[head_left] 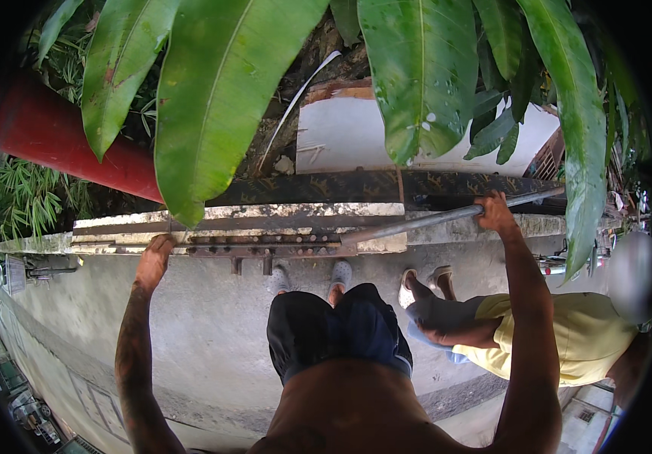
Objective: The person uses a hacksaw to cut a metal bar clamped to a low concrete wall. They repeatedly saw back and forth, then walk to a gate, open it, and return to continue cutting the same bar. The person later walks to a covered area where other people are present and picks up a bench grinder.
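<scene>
My left hand (156, 257) has its fingers closed around a thin rod (190, 245) at the left part of a weathered, pale board (122, 227). A dark metal bending jig (280, 253), with rows of short pegs, sits along the board's front edge. My right hand (492, 210) grips a long grey metal pipe (439, 218), which slants up to the right from near the pegs, where its lower end meets the rod. The board lies on a concrete ledge (439, 234) in front of a dark patterned panel (318, 184).
Large green leaves (235, 91) hang over the ledge. A red tube (84, 144) is at upper left, a white board (333, 136) behind. A person in a yellow shirt (575, 333) is close on my right. A bicycle (50, 271) stands farther left on the concrete ground (212, 340).
</scene>
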Available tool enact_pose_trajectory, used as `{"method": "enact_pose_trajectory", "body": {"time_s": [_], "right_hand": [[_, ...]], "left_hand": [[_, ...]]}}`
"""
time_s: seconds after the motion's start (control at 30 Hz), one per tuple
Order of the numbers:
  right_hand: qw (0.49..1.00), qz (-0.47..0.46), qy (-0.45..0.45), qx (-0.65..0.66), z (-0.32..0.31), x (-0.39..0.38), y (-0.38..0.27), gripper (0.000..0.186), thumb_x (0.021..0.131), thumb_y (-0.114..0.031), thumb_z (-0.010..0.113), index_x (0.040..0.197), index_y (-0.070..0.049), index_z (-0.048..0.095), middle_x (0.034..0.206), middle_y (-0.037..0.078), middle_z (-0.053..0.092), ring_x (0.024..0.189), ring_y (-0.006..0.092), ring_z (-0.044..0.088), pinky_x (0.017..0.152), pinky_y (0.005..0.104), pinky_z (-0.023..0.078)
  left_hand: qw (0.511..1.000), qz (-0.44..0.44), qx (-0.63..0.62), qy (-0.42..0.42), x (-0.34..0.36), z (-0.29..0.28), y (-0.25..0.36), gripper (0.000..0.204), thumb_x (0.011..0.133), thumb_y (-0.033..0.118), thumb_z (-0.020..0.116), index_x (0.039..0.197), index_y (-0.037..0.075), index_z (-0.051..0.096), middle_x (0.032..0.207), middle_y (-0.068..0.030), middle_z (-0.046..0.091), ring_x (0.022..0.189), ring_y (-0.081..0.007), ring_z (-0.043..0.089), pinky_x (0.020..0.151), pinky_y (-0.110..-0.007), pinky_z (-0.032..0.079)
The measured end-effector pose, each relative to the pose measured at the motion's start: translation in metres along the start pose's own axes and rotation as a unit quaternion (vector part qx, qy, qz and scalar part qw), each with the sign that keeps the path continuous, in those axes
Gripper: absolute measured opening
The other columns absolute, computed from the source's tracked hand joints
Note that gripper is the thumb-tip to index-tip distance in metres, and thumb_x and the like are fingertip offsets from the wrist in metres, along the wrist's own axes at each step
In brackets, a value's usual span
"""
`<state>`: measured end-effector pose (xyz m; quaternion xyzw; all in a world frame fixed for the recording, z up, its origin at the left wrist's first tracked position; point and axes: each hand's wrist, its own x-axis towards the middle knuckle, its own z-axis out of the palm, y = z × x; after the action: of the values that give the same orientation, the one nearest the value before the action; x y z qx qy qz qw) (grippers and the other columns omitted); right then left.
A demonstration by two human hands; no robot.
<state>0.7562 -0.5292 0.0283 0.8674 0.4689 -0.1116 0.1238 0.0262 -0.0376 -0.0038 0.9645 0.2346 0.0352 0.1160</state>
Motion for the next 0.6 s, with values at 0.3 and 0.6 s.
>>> {"method": "enact_pose_trajectory", "body": {"time_s": [0.3,0.6], "right_hand": [[1.0,0.009,0.023,0.018,0.024,-0.045,-0.013,0.043,0.07,-0.022,0.076,0.11,-0.009,0.074,0.115,0.019,0.07,0.12,0.039,0.053,0.106,0.0508,0.037],[0.995,-0.006,-0.047,0.086,0.024,-0.047,-0.031,0.037,0.072,-0.023,0.075,0.106,-0.01,0.074,0.104,0.015,0.074,0.115,0.0382,0.06,0.106,0.0507,0.039]], "left_hand": [[1.0,0.006,0.008,-0.018,0.003,-0.001,0.002,0.034,0.081,-0.007,0.056,0.112,0.003,0.065,0.115,-0.0149,0.064,0.112,-0.0359,0.06,0.096,-0.044,0.052],[1.0,-0.007,0.011,-0.024,0.0,0.007,0.0,0.028,0.088,-0.002,0.055,0.114,0.004,0.064,0.118,-0.0148,0.063,0.115,-0.0364,0.059,0.097,-0.045,0.051]]}}
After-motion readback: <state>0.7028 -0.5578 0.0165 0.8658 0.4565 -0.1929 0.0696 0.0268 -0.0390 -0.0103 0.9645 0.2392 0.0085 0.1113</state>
